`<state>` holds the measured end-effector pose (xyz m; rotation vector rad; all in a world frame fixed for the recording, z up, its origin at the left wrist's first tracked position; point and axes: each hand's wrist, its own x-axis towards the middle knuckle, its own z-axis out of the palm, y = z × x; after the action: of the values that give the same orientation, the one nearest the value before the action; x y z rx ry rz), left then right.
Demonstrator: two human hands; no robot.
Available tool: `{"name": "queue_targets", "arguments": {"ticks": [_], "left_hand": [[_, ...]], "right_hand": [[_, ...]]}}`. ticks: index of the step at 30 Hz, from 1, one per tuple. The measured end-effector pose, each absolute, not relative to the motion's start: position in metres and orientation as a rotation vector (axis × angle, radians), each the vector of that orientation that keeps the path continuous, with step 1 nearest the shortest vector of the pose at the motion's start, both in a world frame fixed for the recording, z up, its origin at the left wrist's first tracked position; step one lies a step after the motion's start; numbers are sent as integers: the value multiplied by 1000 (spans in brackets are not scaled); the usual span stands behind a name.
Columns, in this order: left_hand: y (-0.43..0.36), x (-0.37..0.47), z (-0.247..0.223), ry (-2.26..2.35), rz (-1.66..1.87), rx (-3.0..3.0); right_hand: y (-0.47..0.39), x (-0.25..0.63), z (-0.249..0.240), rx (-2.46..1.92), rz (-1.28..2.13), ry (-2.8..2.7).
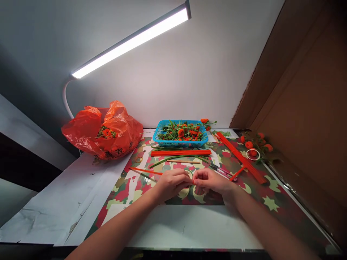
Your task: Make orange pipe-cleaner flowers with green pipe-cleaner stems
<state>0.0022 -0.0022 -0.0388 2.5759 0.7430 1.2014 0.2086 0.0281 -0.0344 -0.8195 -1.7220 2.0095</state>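
Observation:
My left hand and my right hand meet at the middle of the patterned mat, fingertips pinched together on a red pipe cleaner. One end of the red pipe cleaner sticks out to the left of my left hand. Another red strip shows to the right of my right hand, by the scissors. Beyond my hands lie a bundle of red pipe cleaners, green stems and a thin wooden stick. A roll of tape is partly hidden behind my fingers.
A blue basket of red flowers and green stems stands at the back. To its left sits a red plastic bag with more flowers. A second red bundle, a white ring and flowers lie right. A lamp hangs above.

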Motion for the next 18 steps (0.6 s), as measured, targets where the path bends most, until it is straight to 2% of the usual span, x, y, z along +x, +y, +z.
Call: {"name": "queue_targets", "arguments": {"ticks": [4,7,11,15,18], "left_hand": [[-2,0,-38,846,1133,2546],[-4,1,-34,932,1056,2477],[-6,4,-27,1136,957,2199],[0,4,-23,1064,784,1543],[4,3,-25,993,707,1335]], "right_hand": [[25,207,-33,-817,1883,-1789],[20,204,-30,-921,1662,-1891],[15,202,-29,-923,934,-2183],[16,200,-35,-713,129,-2324],[17,198,-38,-643,-189,-2323]]}}
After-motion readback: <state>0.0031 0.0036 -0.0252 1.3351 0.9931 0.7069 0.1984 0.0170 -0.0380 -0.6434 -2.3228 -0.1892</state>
